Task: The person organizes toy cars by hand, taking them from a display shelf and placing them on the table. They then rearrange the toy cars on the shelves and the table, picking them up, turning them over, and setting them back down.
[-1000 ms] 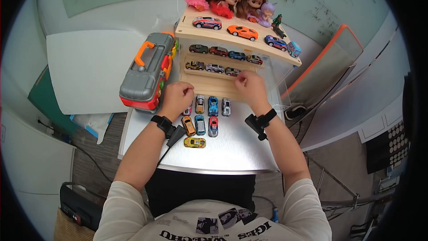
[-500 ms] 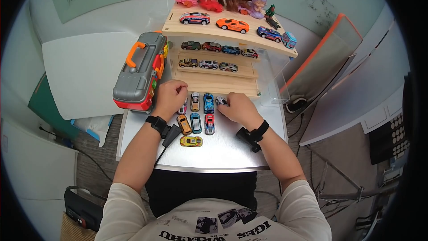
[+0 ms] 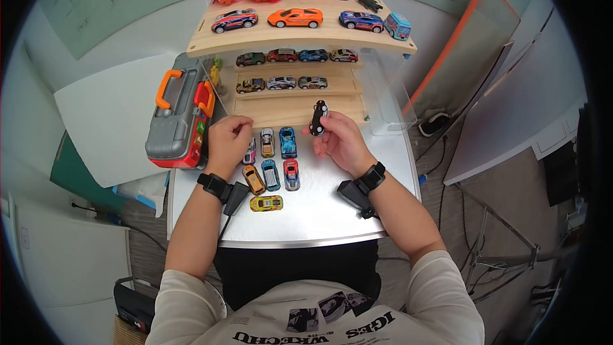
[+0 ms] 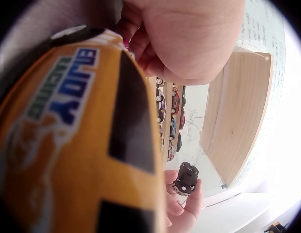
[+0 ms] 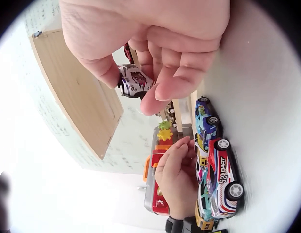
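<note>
The right hand (image 3: 341, 144) pinches a small toy car (image 3: 318, 119) between thumb and fingers above the metal table, its dark underside turned toward the head camera. In the right wrist view the same car (image 5: 136, 81) shows a white body with purple markings. The left hand (image 3: 228, 142) rests by the left end of the group of parked cars, fingers curled beside a pink-and-white car (image 3: 249, 152); whether it grips that car is hidden. Near it stand a blue car (image 3: 288, 142), a red-and-blue car (image 3: 292, 174), an orange car (image 3: 253, 179) and a yellow car (image 3: 266, 203).
Behind the hands is a wooden shelf (image 3: 300, 110) with two rows of small cars. Its top board (image 3: 281, 39) holds larger cars, dolls and a bus. A grey toolbox (image 3: 175, 112) stands at the left, a clear plastic bin (image 3: 391, 112) at the right.
The right hand came down to the white car at the row's right end, lifted it off the table and turned it over. The left hand stayed by the pink-and-white car. The head view shifted.
</note>
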The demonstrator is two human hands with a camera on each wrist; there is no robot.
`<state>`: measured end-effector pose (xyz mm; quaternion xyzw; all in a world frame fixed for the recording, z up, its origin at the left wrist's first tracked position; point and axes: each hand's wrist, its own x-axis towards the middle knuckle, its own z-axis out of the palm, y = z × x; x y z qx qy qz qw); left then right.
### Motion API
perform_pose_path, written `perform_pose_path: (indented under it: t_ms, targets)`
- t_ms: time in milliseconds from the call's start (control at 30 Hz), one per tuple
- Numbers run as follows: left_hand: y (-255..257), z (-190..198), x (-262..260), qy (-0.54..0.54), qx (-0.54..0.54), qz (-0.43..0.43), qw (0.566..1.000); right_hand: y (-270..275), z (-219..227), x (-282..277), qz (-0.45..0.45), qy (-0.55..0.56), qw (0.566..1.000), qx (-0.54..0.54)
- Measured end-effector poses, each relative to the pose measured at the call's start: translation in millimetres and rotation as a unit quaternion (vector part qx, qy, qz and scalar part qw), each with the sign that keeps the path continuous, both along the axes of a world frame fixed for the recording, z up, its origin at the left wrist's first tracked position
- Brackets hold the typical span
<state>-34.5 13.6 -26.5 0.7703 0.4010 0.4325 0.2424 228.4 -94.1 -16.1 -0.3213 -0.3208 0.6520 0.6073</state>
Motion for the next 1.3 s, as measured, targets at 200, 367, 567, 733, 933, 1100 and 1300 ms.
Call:
perform_pose_path:
  t_ms: [200, 367, 567, 733, 933, 1100, 1300]
  targets:
    - [1.6, -2.7, -1.9, 0.017, -0.02, 0.005, 1.0, -1.6, -2.0, 6.9, 0.031, -0.002, 1.0, 0.004]
    - [-0.2, -0.9, -0.6, 0.005, -0.008, 0.008, 1.0, -2.6, -1.5, 4.2, 0.016, -0.002, 1.0, -0.002]
    - [2.6, -5.6, -3.5, 0.009, -0.029, 0.005, 1.0, -3.3, 0.7, 3.2, 0.008, -0.004, 1.0, -0.003]
    - [0.5, -2.7, -2.7, 0.011, -0.019, 0.006, 1.0, -3.5, -1.8, 4.8, 0.015, -0.002, 1.0, 0.004]
    - [0.6, -3.3, -1.6, -0.001, 0.009, 0.003, 1.0, -2.5, -3.8, 5.6, 0.017, 0.003, 1.0, 0.008]
    - [-0.3, -1.8, -1.2, 0.004, 0.013, 0.003, 1.0, -2.7, -3.3, 5.7, 0.02, 0.002, 1.0, 0.013]
    - [1.3, -3.7, -1.4, -0.001, 0.018, 0.0, 1.0, -3.1, -1.9, 4.9, 0.016, -0.002, 1.0, 0.01]
